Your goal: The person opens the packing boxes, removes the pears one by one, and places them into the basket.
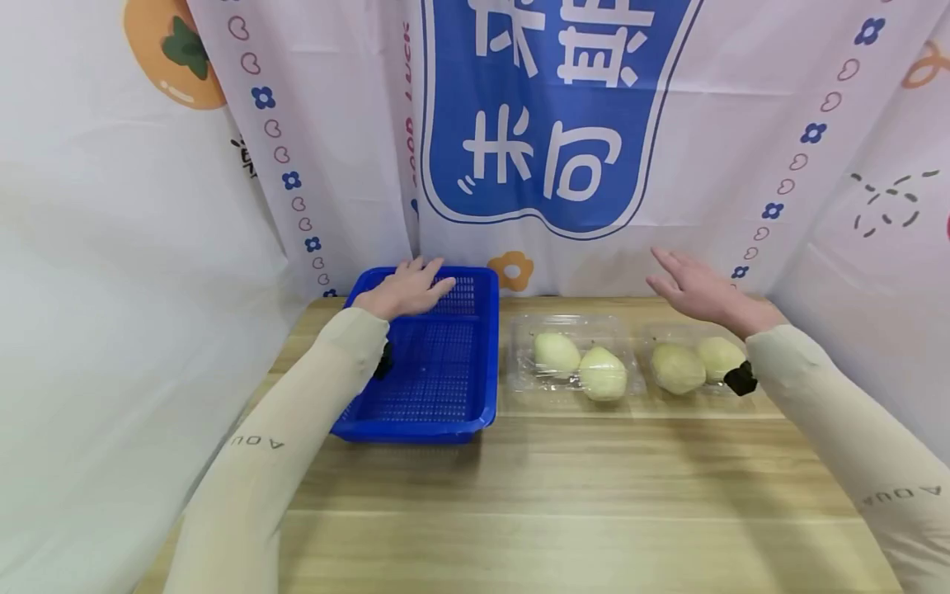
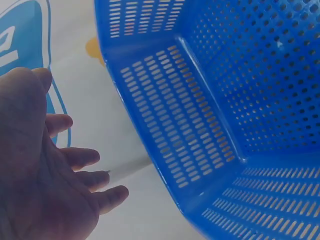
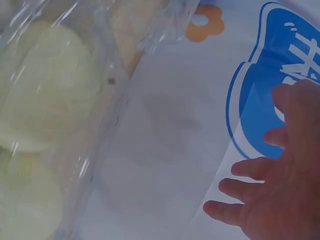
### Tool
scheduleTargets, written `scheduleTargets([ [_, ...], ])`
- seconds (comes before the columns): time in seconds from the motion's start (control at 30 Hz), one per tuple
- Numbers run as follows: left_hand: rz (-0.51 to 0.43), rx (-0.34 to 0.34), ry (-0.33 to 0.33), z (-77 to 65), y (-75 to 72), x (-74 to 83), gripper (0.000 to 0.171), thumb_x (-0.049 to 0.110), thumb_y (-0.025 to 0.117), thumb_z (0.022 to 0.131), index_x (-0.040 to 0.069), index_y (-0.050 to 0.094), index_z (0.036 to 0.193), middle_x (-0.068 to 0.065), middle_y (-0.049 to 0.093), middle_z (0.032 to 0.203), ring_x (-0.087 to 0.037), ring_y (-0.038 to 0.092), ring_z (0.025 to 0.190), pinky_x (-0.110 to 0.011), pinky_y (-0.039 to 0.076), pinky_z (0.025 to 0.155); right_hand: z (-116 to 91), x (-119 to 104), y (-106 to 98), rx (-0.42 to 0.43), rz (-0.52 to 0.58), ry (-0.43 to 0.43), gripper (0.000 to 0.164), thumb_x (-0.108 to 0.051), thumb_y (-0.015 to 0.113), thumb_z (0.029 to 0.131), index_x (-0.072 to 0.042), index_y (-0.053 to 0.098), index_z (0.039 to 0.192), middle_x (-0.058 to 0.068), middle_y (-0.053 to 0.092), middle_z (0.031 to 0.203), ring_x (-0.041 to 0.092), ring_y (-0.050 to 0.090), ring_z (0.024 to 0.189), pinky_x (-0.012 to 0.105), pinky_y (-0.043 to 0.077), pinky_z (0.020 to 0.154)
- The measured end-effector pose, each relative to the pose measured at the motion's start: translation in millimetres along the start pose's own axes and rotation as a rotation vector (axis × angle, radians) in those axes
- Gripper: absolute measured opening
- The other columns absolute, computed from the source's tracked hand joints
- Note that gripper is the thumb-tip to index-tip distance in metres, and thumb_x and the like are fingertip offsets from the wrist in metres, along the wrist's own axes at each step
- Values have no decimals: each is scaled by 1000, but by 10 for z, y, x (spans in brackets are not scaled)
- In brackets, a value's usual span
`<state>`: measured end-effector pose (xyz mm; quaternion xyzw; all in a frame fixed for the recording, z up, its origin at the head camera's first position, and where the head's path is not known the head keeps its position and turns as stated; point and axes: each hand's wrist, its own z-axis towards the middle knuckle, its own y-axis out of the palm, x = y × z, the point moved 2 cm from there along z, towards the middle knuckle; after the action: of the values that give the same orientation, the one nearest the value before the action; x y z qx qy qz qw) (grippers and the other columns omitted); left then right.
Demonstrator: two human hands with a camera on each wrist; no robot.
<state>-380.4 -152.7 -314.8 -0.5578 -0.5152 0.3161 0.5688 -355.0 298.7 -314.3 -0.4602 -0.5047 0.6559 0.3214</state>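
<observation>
My left hand (image 1: 412, 286) hovers over the far left part of a blue plastic basket (image 1: 491, 355), its fingers spread and holding nothing. In the left wrist view the slotted walls of the basket (image 2: 170, 115) rise beside that hand (image 2: 55, 165). My right hand (image 1: 701, 290) is held up over the far side of a clear plastic box (image 1: 653, 330), fingers extended, nothing in them. Inside that box lie two pale, yellowish-green round fruits or vegetables (image 1: 679, 369). The right wrist view has them wrapped in shiny clear plastic (image 3: 95, 165), apart from the right hand (image 3: 280, 175).
A second clear box (image 1: 523, 371) with two similar pale round pieces (image 1: 603, 374) stands between the basket and the right-hand box. All rest on a wooden table (image 1: 564, 503). A printed white cloth (image 1: 356, 165) hangs behind and along both sides.
</observation>
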Motion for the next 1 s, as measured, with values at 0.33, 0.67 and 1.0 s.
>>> scheduleTargets([
  [0.33, 22, 71, 118, -57, -4, 236, 67, 52, 29, 104, 12, 21, 157, -18, 21, 163, -39, 14, 152, -55, 15, 124, -99, -151, 96, 125, 79, -107, 64, -32, 43, 104, 4, 22, 153, 31, 29, 155, 50, 33, 140, 59, 23, 119],
  [0.67, 49, 103, 234, -163, 57, 674, 60, 48, 36, 104, 14, 34, 153, -14, 32, 159, -33, 28, 148, -51, 27, 122, -225, -292, 274, 120, 125, -128, 58, -28, 46, 104, 3, 30, 151, 27, 36, 153, 47, 37, 139, 60, 29, 117],
  [1.0, 81, 105, 344, -231, 124, 1018, 56, 42, 44, 103, 16, 36, 152, -11, 40, 155, -30, 37, 144, -47, 32, 120, -288, -299, 424, 121, 199, -32, 53, -34, 43, 104, -5, 38, 149, 22, 50, 145, 40, 56, 123, 57, 49, 99],
])
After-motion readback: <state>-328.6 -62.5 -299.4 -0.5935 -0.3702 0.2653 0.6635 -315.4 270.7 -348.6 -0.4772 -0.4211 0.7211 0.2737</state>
